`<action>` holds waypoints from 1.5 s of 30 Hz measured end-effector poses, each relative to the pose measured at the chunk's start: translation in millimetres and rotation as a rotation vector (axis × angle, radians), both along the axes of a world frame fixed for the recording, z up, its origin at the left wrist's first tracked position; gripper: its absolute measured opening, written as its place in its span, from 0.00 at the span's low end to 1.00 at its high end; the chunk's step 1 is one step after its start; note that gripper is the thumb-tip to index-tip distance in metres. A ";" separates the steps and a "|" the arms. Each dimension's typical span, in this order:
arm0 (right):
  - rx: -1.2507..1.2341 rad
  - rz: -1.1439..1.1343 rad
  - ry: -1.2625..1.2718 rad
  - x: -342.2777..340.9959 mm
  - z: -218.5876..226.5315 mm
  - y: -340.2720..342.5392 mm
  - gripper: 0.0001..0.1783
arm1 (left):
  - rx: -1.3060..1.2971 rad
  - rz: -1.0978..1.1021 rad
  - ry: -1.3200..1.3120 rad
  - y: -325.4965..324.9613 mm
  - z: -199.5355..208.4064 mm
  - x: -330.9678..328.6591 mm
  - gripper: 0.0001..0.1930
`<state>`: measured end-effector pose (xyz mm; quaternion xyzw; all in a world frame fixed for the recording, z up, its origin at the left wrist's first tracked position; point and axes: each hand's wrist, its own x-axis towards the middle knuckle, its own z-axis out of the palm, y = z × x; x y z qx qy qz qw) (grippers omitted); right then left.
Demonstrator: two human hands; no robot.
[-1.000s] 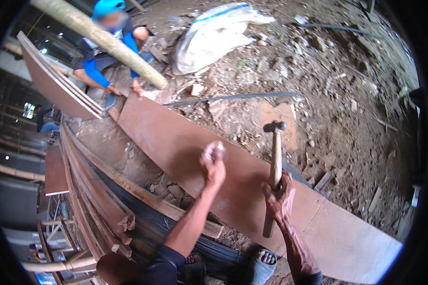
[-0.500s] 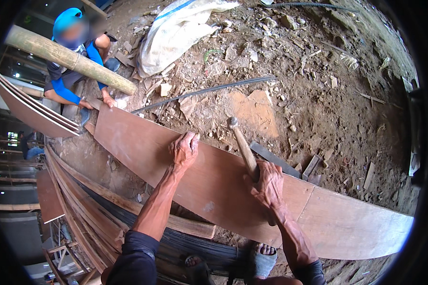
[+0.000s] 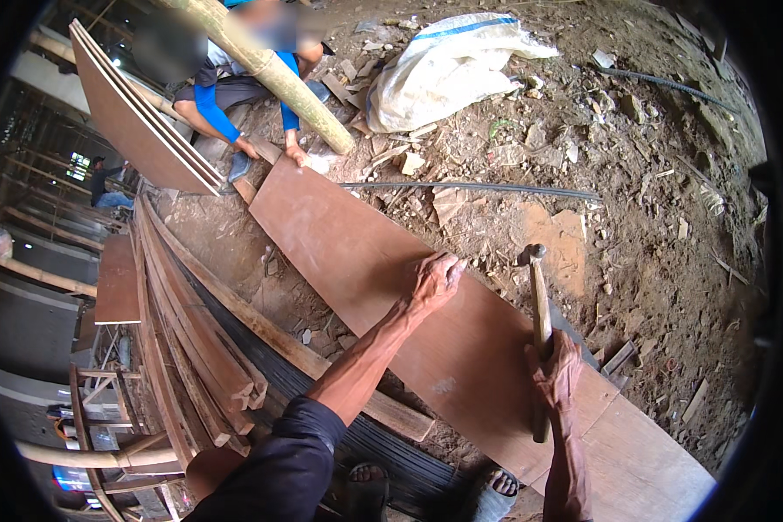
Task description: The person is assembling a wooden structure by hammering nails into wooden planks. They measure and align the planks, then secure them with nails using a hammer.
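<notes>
A long brown plywood board [image 3: 322, 235] slants across the ground in front of me, from far left to near right. My left hand [image 3: 438, 280] is closed, its fingers curled at the board's far edge; whatever is inside them is hidden. In my right hand [image 3: 557, 374] is a hammer [image 3: 540, 300], gripped by its wooden handle over the board with its metal head pointing away from me. At the far end of the board, a co-worker's hand [image 3: 296, 155] rests on the corner.
The co-worker crouches behind a bamboo pole [image 3: 278, 78]. Leaning plywood sheets [image 3: 139, 113], stacked timber strips [image 3: 196, 339] and dark rods [image 3: 357, 426] lie left of the board. Beyond it are a white sack [image 3: 444, 74], a thin bar [image 3: 487, 189] and rubble-strewn dirt.
The view has swung left, so everything sits further right in the picture. My left hand stays at the board's far edge, and the hammer remains in my right hand, now more upright.
</notes>
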<state>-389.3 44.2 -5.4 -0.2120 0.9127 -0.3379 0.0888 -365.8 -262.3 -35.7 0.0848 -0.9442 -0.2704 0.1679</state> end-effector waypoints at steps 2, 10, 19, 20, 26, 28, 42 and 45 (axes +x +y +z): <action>-0.027 0.043 0.039 2.9 -2.4 1.5 0.25 | 0.026 0.021 0.006 1.9 -0.5 3.3 0.08; 0.333 0.145 -0.116 9.1 4.0 -1.3 0.30 | -0.133 0.214 -0.312 21.3 10.3 13.5 0.15; 0.059 0.194 0.013 29.1 4.4 33.6 0.42 | -0.278 0.255 -0.299 45.1 8.4 35.6 0.12; 0.054 0.190 0.120 25.7 5.1 38.1 0.40 | -0.274 0.285 -0.302 45.0 4.8 35.7 0.12; -0.208 0.055 -0.714 -19.6 36.2 79.1 0.27 | -0.266 0.294 -0.237 58.8 0.3 36.0 0.11; -0.367 -0.053 -0.718 -41.2 56.3 88.1 0.22 | -0.242 0.292 -0.180 61.4 5.3 33.3 0.11; -0.575 -0.530 -0.947 -5.6 48.6 71.9 0.20 | -0.217 0.190 -0.074 53.9 0.6 31.0 0.09; -0.581 -0.491 -0.944 -10.8 49.0 74.5 0.20 | -0.208 0.200 -0.108 54.5 2.7 30.4 0.08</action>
